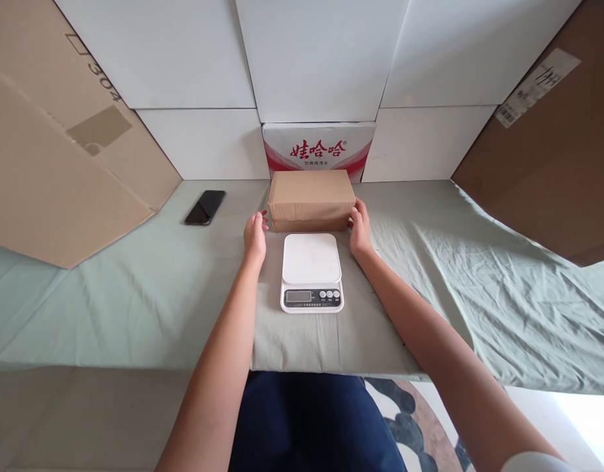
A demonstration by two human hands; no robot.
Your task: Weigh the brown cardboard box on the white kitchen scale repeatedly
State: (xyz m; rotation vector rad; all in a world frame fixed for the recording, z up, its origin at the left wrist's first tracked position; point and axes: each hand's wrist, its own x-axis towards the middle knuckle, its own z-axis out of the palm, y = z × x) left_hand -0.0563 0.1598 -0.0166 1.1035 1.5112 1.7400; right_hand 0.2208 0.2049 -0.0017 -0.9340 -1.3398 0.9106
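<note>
I had both hands out at the brown parcel point(312, 198), which sat on the green cloth point(479, 288) just behind the white kitchen scale point(311, 272) and in front of a red-and-white carton point(317, 149). My left hand point(255, 237) was open beside its left end, fingertips about touching; my right hand point(359, 229) pressed flat against the right end. I judged this the grasping step, the parcel not yet lifted. Next I'd need an even squeeze from both sides, then a level lift. A black phone point(205, 207) lay well to the left.

Both bare arms extend forward, left hand point(255, 237) and right hand point(360, 229) open, palms facing each other, fingers forward.
</note>
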